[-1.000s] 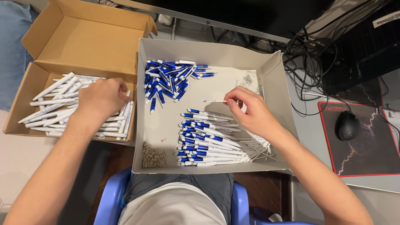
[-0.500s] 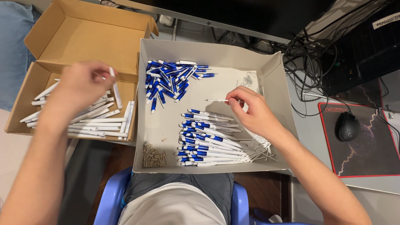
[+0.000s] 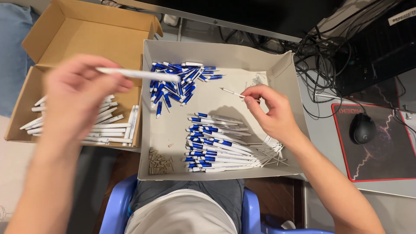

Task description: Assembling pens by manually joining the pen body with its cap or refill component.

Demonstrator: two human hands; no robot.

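My left hand (image 3: 80, 97) is raised over the brown cardboard box (image 3: 86, 41) and grips a white pen barrel (image 3: 138, 74) that points right toward the grey tray (image 3: 173, 125). My right hand (image 3: 271, 110) hovers inside the tray and pinches a thin ink refill (image 3: 232, 92) between thumb and fingers. A heap of blue pen tips (image 3: 177, 84) lies at the tray's back left. Assembled blue-and-white pens (image 3: 216, 149) are stacked at the front, with loose refills (image 3: 271, 154) beside them and small springs (image 3: 160, 162) in the front left corner.
White pen barrels (image 3: 108, 128) lie in the cardboard box. A black mouse (image 3: 362, 128) sits on a red-edged mouse pad (image 3: 390, 164) at the right. Tangled cables (image 3: 320, 56) run behind the tray. A blue plastic chair (image 3: 117, 208) edge shows below.
My left hand lifted a white barrel out of the cardboard box and carried it up and right toward the tray. My right hand stayed in place with the refill.
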